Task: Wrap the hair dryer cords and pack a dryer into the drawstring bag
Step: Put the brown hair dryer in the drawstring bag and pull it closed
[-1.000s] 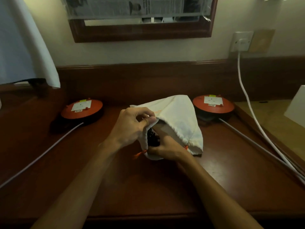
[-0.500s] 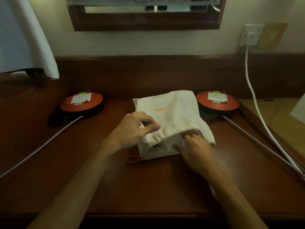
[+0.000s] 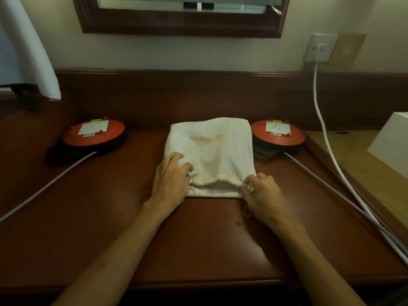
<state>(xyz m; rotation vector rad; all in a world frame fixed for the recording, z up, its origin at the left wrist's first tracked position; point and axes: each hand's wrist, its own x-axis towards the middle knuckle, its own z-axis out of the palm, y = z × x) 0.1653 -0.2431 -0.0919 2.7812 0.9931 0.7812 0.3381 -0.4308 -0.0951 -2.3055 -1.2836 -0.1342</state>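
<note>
Lying flat on the dark wooden desk [image 3: 110, 217], the white drawstring bag [image 3: 209, 155] has its mouth turned toward the person, the hem sagging slightly apart, and orange lettering across the cloth near its far end. The dryer is not visible; whether it sits inside the bag cannot be told. The left hand [image 3: 170, 182] rests on the bag's near left corner, its fingers loosely spread and lying over the cloth. The right hand [image 3: 262, 193] is at the near right corner with its fingers curled in at the hem, seeming to pinch the cloth or cord there, though the exact hold is hard to make out. A bit of orange drawstring [image 3: 246, 212] shows just beside that hand on the desk. On either side of the bag sits a round orange cable reel, the left reel [image 3: 93, 134] well apart and the right reel [image 3: 278, 133] just beside the bag's far corner, each trailing a grey cable toward the near edge. A white cord [image 3: 322, 120] drops from the wall socket [image 3: 322, 48] at the right.
</note>
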